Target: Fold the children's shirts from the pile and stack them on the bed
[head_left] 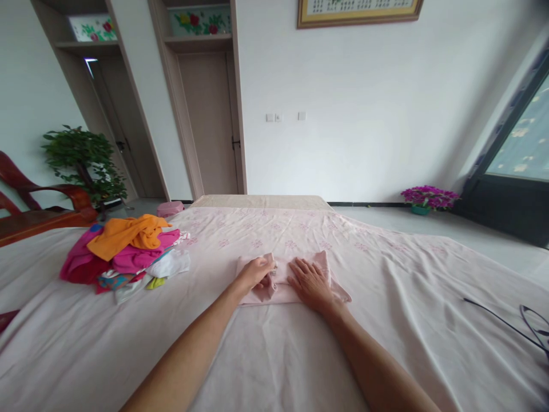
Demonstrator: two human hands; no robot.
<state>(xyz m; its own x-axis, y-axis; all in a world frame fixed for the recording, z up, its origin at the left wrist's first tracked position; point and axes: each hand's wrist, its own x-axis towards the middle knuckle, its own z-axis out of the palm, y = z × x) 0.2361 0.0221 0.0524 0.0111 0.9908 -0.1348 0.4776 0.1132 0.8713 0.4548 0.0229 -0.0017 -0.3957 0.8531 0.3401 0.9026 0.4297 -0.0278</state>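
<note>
A light pink garment (283, 293), partly folded over itself, lies on the pale pink flowered sheet (240, 355) in front of me. On its left part, my left hand (254, 274) has its fingers closed on a folded edge of the cloth. My right hand (312, 283) rests flat on the right part, fingers stretched out and slightly spread. A small patterned spot shows on the garment beside my left fingertips, too small to make out. The cloth beneath both palms is hidden.
To the left lies a heap of clothes (137, 257) with an orange garment (122, 237) on top. Eyeglasses (532, 327) lie at the right edge. Beyond the sheet are a wooden chair (72, 197), a pink stool-like object (170, 209) and purple flowers (430, 196).
</note>
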